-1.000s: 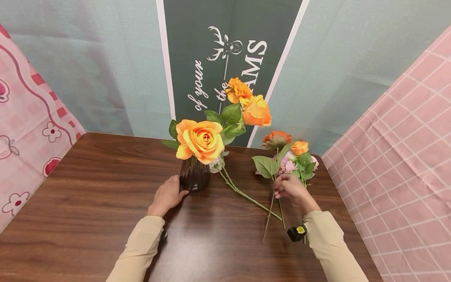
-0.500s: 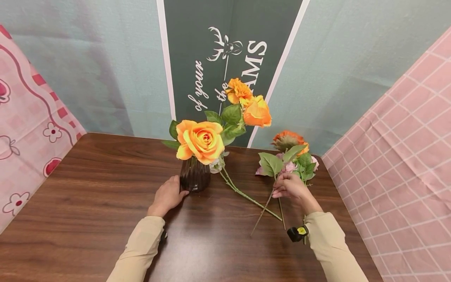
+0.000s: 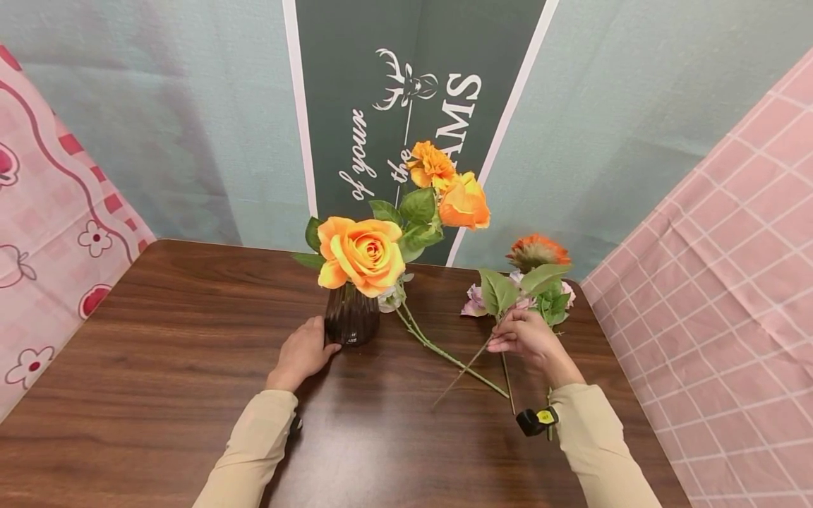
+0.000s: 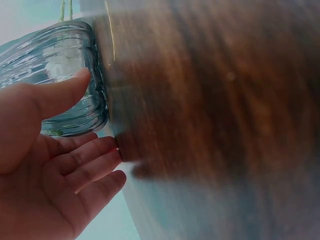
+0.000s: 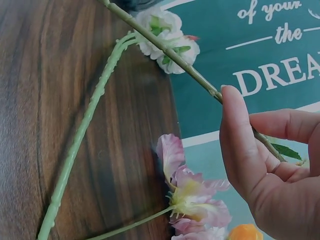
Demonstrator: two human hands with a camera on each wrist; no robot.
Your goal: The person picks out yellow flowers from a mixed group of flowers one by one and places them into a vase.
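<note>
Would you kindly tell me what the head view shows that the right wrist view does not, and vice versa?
Only the head view shows the left hand, the large yellow-orange rose and the pink gridded cloth.
Only the right wrist view shows the white letters DRE.
Both share the right hand pinching a slender brown-green stem, the white blossoms and the brown wooden table.

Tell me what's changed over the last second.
In the head view, the orange flower held by the right hand has tipped: its bloom moved right, while the lower end of its stem swung left. Nothing was newly grasped or released. The left hand stayed beside the vase, which did not visibly move.
</note>
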